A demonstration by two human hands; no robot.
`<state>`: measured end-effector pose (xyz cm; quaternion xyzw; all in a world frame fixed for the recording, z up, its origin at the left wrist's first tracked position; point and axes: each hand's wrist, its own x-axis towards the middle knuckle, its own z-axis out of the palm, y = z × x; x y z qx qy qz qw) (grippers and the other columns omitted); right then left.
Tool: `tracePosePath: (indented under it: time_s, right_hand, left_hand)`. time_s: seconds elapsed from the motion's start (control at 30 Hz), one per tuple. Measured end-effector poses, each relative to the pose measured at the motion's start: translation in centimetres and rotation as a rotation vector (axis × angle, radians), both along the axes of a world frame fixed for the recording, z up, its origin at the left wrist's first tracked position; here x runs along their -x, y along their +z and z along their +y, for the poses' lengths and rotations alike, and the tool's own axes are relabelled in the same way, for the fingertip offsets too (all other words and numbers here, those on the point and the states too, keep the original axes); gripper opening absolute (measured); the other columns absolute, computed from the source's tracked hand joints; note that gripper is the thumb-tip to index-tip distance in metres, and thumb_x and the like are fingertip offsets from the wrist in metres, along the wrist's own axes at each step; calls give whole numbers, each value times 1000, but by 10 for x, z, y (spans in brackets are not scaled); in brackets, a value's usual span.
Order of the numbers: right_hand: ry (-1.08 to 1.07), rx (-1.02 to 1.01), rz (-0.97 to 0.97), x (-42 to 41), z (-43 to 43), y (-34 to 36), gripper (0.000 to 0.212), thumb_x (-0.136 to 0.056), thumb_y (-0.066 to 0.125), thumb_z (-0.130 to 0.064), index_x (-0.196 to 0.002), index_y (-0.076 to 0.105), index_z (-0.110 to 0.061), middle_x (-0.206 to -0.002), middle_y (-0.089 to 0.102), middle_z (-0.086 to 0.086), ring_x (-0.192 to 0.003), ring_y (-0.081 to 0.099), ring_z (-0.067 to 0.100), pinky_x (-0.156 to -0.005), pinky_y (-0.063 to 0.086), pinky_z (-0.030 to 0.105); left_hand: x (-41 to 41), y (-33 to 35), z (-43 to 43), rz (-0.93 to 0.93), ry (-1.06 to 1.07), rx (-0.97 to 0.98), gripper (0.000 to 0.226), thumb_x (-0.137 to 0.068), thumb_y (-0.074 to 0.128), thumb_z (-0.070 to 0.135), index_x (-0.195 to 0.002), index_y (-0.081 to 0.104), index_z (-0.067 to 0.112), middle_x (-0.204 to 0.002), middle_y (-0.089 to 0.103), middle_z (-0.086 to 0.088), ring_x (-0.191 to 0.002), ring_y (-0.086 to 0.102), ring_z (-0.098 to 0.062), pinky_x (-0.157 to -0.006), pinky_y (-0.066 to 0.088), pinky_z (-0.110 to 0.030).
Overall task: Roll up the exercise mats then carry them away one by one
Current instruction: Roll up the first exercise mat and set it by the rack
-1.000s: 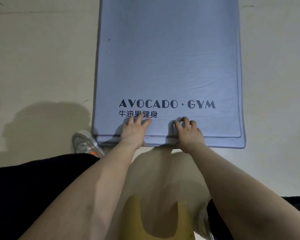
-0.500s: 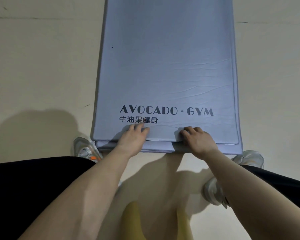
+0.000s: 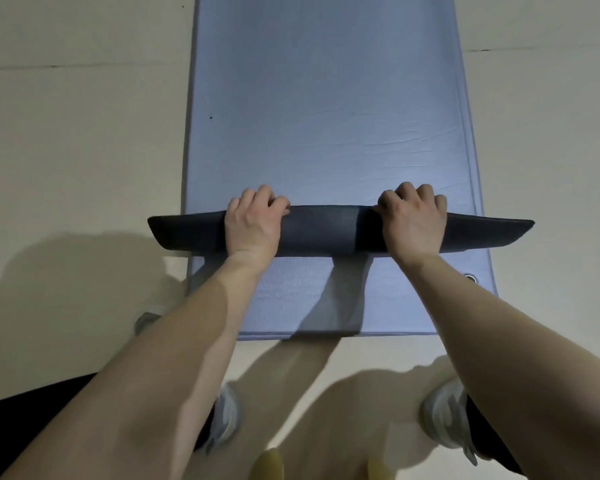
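Two blue exercise mats lie stacked on the pale floor, running away from me. The top mat (image 3: 326, 109) has its near end folded over, so its dark underside (image 3: 321, 230) shows as a band across the stack. My left hand (image 3: 253, 221) grips that folded edge left of centre, fingers curled over it. My right hand (image 3: 413, 220) grips it right of centre the same way. The lower mat (image 3: 291, 292) is bare in front of the fold, with a metal eyelet (image 3: 470, 278) at its right corner. The printed logo is hidden under the fold.
My two grey shoes (image 3: 224, 414) (image 3: 445, 424) stand on the floor just behind the mats' near edge. Dark trouser legs (image 3: 32, 393) fill the lower corners. Pale floor (image 3: 77, 150) flanks both sides of the mats.
Both hands lifted the top mat's near edge and turned it over away from me, covering the logo and baring the lower mat. The view moved closer over the mats.
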<state>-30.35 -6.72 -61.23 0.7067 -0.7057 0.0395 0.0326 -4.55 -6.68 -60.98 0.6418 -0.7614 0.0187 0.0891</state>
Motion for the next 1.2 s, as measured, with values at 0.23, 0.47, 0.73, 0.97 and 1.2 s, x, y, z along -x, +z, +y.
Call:
tracePosePath:
  time_s: [0.23, 0.47, 0.73, 0.97, 1.2]
  right_hand:
    - [202, -127, -56, 17, 40, -47, 50, -95, 59, -53, -116, 71, -9, -109, 65, 12, -102, 59, 39, -100, 42, 49]
    - [291, -219, 9, 25, 50, -68, 69, -91, 64, -60, -129, 58, -3, -117, 65, 15, -113, 61, 39, -109, 38, 49]
    - [239, -658, -11, 22, 35, 10, 60, -96, 31, -77, -93, 49, -20, -85, 56, 0, -77, 54, 29, -66, 39, 39]
    - [151, -759, -92, 16, 3, -2, 55, -92, 45, -79, -93, 56, -25, -97, 63, 4, -98, 60, 30, -84, 44, 41]
    - [292, -268, 23, -10, 68, -40, 87, -87, 48, -74, -140, 56, -4, -144, 54, 24, -133, 50, 44, -115, 35, 58]
  left_hand:
    - [-18, -55, 50, 12, -123, -223, 74, -81, 66, 62, -133, 62, 9, -124, 62, -6, -111, 52, -31, -93, 51, -43]
    - [-21, -62, 48, -5, -190, -185, 63, -73, 79, 47, -116, 68, 2, -113, 69, -10, -97, 66, -33, -79, 60, -41]
    - [-31, 10, 32, -70, -99, -629, 56, -99, 38, 65, -116, 60, 16, -109, 70, -9, -100, 64, -31, -79, 46, -40]
    - [-20, -5, 1, -107, 10, -693, 46, -98, 40, 66, -119, 57, 28, -113, 68, -3, -106, 60, -28, -84, 35, -40]
    - [4, -37, -18, -7, 307, -384, 37, -86, 62, 64, -99, 62, 29, -112, 57, -4, -112, 47, -28, -99, 31, -43]
